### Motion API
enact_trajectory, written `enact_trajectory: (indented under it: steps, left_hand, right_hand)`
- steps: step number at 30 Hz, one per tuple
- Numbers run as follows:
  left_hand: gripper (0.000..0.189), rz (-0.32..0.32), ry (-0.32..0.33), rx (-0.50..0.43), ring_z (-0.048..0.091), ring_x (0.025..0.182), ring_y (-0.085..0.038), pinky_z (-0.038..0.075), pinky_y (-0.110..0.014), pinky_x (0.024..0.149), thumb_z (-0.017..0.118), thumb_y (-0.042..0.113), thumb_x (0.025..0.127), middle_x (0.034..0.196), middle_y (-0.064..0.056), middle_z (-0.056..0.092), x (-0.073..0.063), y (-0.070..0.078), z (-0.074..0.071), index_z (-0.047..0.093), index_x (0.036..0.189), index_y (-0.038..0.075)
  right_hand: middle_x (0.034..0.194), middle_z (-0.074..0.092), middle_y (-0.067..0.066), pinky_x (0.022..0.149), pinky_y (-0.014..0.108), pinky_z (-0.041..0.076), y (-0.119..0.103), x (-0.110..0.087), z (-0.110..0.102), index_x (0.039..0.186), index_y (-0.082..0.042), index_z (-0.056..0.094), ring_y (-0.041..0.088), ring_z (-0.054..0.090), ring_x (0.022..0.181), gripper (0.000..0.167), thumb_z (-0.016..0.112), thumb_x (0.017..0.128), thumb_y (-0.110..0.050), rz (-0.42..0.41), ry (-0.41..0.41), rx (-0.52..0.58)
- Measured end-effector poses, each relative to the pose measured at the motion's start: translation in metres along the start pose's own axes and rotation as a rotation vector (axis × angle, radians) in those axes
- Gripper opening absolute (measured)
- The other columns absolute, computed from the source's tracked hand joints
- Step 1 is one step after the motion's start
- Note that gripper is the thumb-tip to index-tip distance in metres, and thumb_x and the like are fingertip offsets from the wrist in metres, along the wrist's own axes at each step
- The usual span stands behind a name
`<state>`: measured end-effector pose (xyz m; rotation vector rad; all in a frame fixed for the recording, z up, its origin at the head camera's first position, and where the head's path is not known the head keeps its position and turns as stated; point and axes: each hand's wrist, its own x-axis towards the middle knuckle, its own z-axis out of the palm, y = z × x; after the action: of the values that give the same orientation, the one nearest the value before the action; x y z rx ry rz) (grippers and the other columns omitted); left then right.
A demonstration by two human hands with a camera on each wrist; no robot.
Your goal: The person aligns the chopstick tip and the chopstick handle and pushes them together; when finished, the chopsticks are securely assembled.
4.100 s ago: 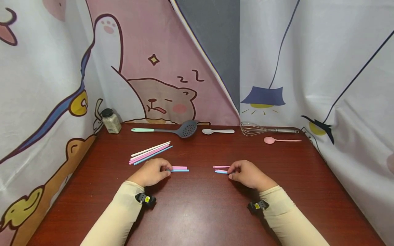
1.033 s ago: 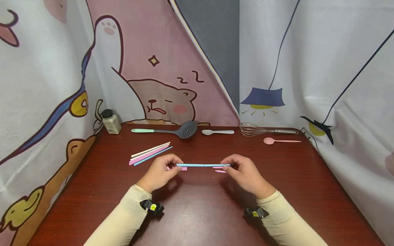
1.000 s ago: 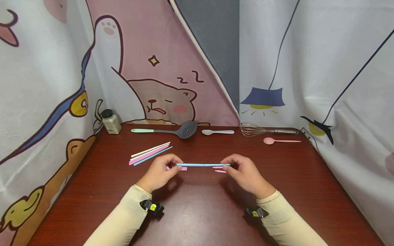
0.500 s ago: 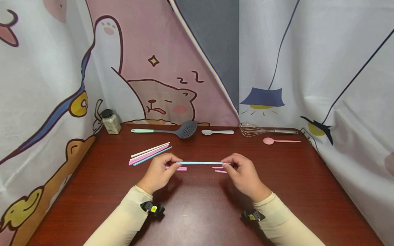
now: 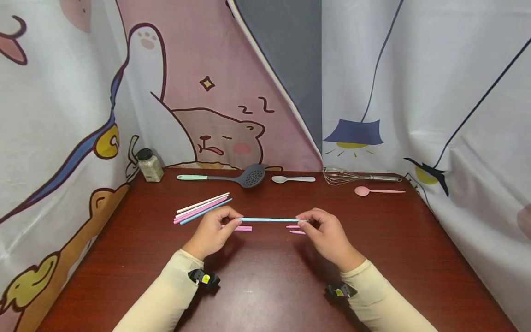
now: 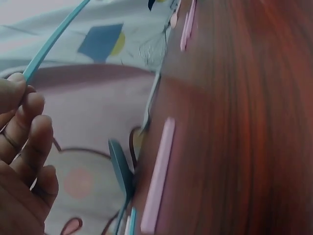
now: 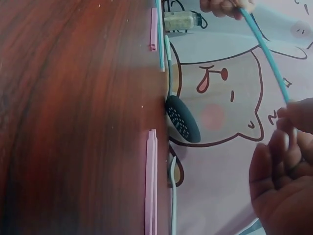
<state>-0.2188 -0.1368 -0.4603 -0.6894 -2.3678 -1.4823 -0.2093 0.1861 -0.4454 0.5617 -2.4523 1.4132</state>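
Between both hands stretches a thin blue stick [image 5: 267,219], held level above the table, with a faint joint near its middle. My left hand [image 5: 210,232] pinches its left end between thumb and fingertips. The right end is pinched the same way by my right hand [image 5: 330,236]. In the left wrist view the stick [image 6: 56,41] slants up from the fingertips. Short pink pieces [image 5: 244,228] lie under the left hand, partly hidden by it. Two more pink pieces [image 5: 297,232], with narrowed tips, lie beneath the right fingers.
Long beige, pink and blue sticks [image 5: 202,210] lie behind the left hand. Along the back are a lidded jar [image 5: 150,165], a slotted skimmer [image 5: 252,176], a white spoon [image 5: 292,179], a whisk [image 5: 361,176] and a pink spoon [image 5: 379,191]. Printed curtains enclose the table [image 5: 257,295].
Two blue pieces, on the table four seconds ago, were lifted and brought end to end. Over the last second the stick rises slightly and its joint shows less; the pink pieces stay.
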Motion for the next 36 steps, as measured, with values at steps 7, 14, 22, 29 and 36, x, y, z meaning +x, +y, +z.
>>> enact_trajectory:
  steps: [7,14,22,29,36]
  left_hand:
    - [0.004,-0.160,0.046,0.083,0.055,0.074,-0.008,0.048,-0.025,0.068,0.072,0.008,0.099,0.090,-0.004,0.073,0.002,-0.031,-0.024,0.076,0.099,0.006]
    - [0.004,-0.274,0.047,0.220,0.066,0.097,-0.025,0.051,-0.043,0.090,0.073,0.007,0.096,0.098,-0.008,0.075,0.000,-0.054,-0.042,0.077,0.097,0.008]
    - [0.005,-0.333,0.051,0.301,0.060,0.091,-0.026,0.047,-0.041,0.082,0.075,0.012,0.096,0.100,-0.011,0.071,-0.002,-0.066,-0.062,0.075,0.095,0.008]
    - [0.005,-0.390,-0.029,0.437,0.062,0.093,-0.028,0.046,-0.046,0.082,0.076,0.016,0.093,0.104,-0.013,0.069,-0.005,-0.075,-0.080,0.073,0.090,0.012]
    - [0.009,-0.470,-0.079,0.503,0.063,0.091,-0.028,0.038,-0.054,0.085,0.075,0.018,0.092,0.095,-0.010,0.068,-0.007,-0.077,-0.091,0.069,0.088,0.013]
  right_hand:
    - [0.083,0.066,0.000,0.069,0.024,0.049,0.008,0.002,-0.003,0.102,-0.007,0.078,0.008,0.058,0.077,0.011,0.078,0.092,-0.002,0.065,0.001,-0.041]
    - [0.082,0.066,0.001,0.068,0.025,0.049,0.015,0.004,-0.004,0.102,-0.007,0.079,0.013,0.059,0.076,0.009,0.077,0.094,-0.004,0.093,-0.026,-0.011]
    - [0.081,0.066,0.003,0.065,0.024,0.047,0.015,0.005,-0.007,0.105,-0.002,0.078,0.014,0.057,0.074,0.011,0.076,0.095,-0.008,0.133,-0.052,-0.003]
    - [0.081,0.067,0.003,0.067,0.024,0.048,0.022,0.008,-0.009,0.105,-0.001,0.078,0.013,0.058,0.075,0.012,0.075,0.095,-0.007,0.165,-0.049,-0.024]
    - [0.081,0.067,0.003,0.069,0.024,0.048,0.029,0.010,-0.011,0.105,0.001,0.078,0.016,0.060,0.077,0.013,0.074,0.095,-0.006,0.179,-0.045,-0.040]
